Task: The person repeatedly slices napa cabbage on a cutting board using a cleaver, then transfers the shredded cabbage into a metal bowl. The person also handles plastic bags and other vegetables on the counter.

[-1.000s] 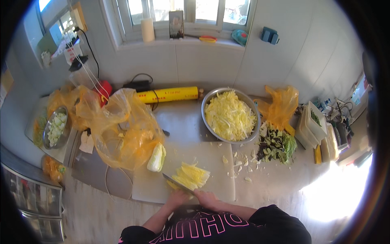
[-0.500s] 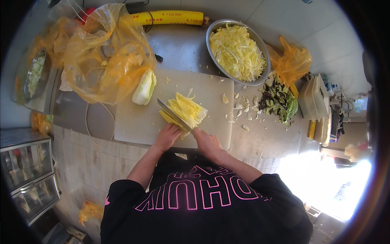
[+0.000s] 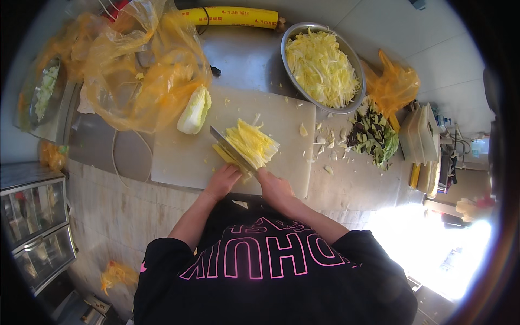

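Observation:
My right hand (image 3: pixel 274 188) is closed round the handle of a kitchen knife (image 3: pixel 234 150), its broad blade slanting up to the left. Against the blade's right side lies a heap of shredded napa cabbage (image 3: pixel 252 142). My left hand (image 3: pixel 223 180) is closed, fingers bent, on an uncut piece of cabbage (image 3: pixel 223 154) along the blade's left side; its fingertips are partly hidden. All this rests on a white cutting board (image 3: pixel 181 169). A whole small napa cabbage (image 3: pixel 194 110) lies farther back on the board.
A metal bowl (image 3: pixel 362 92) heaped with shredded cabbage stands at the back right. Right of the board are scattered scraps and dark green leaves (image 3: pixel 374 132). An orange plastic bag (image 3: pixel 143 81) covers the back left, near a yellow roll (image 3: pixel 238 17). White containers (image 3: pixel 420 134) stand far right.
The view has shifted slightly. Both hands and the knife stay nearly in place at the cabbage.

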Motion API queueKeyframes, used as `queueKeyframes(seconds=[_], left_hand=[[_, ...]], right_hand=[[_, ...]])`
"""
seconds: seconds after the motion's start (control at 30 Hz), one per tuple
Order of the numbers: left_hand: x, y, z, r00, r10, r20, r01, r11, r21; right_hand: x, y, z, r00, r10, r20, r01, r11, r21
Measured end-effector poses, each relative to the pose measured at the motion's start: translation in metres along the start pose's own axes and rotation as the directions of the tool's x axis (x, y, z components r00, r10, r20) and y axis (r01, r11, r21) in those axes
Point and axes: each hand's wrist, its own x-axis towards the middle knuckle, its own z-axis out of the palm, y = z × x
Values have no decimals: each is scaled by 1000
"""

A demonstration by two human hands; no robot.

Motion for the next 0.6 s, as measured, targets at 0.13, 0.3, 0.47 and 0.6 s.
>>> queueKeyframes(seconds=[0.13, 0.3, 0.47, 0.6], left_hand=[[-2, -2, 2, 1000, 10, -7, -9, 1000, 27], [-4, -4, 3, 1000, 17, 2, -17, 1000, 26], [2, 1, 0, 999, 1, -48, 0, 1000, 19], [6, 4, -2, 998, -66, -2, 66, 998, -13]], right_hand=[[-17, -9, -14, 997, 43, 71, -44, 999, 8], [-8, 4, 7, 999, -6, 49, 6, 1000, 5], [17, 1, 24, 996, 87, 19, -87, 995, 51], [14, 17, 16, 998, 19, -54, -11, 989, 148]])
